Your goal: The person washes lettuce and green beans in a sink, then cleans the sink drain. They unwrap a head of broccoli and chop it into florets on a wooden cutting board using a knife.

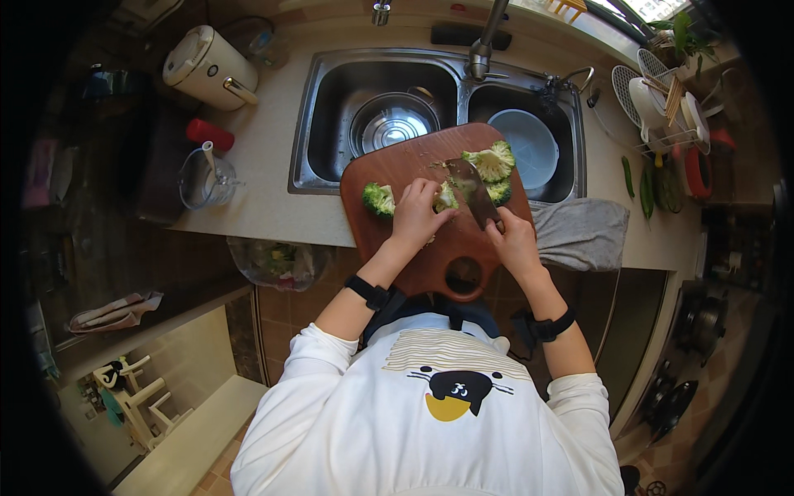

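Observation:
A wooden cutting board [428, 248] lies at the counter's front edge, partly over the sink. My left hand [420, 214] has its fingers around a broccoli piece [445, 197] at the board's middle. In my right hand [513, 239] is the handle of a kitchen knife [472, 189], its broad blade flat-looking just right of that piece. Larger broccoli pieces [493, 162] rest at the board's upper right, beyond the blade. Another broccoli floret [378, 199] sits left of my left hand. Small green crumbs are scattered near the blade's tip.
Behind the board, a double sink [300, 142] holds a metal pot [394, 121] and a pale round basin [526, 146]. A grey cloth [583, 232] lies right of the board. Left stand a glass jug [201, 183] and an electric kettle [208, 68]; green peppers [646, 191] and a dish rack [673, 139] are right.

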The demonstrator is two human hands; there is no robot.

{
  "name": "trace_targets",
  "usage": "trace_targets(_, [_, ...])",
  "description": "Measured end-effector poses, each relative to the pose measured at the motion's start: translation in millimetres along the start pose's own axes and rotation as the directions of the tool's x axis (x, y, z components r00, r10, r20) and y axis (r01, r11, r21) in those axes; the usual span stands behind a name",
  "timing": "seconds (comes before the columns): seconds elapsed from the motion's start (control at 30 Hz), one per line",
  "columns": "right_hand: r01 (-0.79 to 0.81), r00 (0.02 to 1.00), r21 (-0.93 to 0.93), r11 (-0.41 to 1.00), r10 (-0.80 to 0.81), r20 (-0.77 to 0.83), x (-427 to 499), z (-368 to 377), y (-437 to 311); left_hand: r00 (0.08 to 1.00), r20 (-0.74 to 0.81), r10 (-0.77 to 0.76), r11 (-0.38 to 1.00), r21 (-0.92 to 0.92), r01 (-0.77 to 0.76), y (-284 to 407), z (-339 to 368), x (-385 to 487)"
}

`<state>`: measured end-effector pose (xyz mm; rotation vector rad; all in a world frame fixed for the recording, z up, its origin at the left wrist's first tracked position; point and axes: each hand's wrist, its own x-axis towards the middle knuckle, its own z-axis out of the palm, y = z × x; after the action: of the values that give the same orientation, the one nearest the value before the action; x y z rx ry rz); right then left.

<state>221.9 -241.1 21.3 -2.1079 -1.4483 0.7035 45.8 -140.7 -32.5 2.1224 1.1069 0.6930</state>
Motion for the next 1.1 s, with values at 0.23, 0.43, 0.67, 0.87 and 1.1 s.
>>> trace_targets(0.23, [0.051,0.998,0.007,0.999,-0.051,-0.031,-6,1,-5,0.980,-0.100,0.175,0.978,-0.095,-0.184,-6,2,6])
trace_targets(0.43, [0.202,0.976,-0.214,0.956,-0.214,-0.033,-19,7,-27,0.985,-0.097,-0.139,0.989,0.041,0.144,-4,6,-14])
trace_targets(0.67, [0.292,0.956,-0.422,0.858,-0.275,0.102,-18,0,-41,0.965,-0.232,-0.122,0.991,0.020,0.130,-3,17,-16])
trace_targets(0.87, [0.312,0.949,-0.496,0.811,-0.295,0.115,-18,2,-39,0.956,-0.275,-0.104,0.993,0.028,0.116,-4,25,-15])
trace_targets(1.1, [0.304,0.951,-0.456,0.836,-0.298,0.086,8,12,-38,0.949,-0.313,-0.032,0.996,0.074,0.058,-4,28,-11])
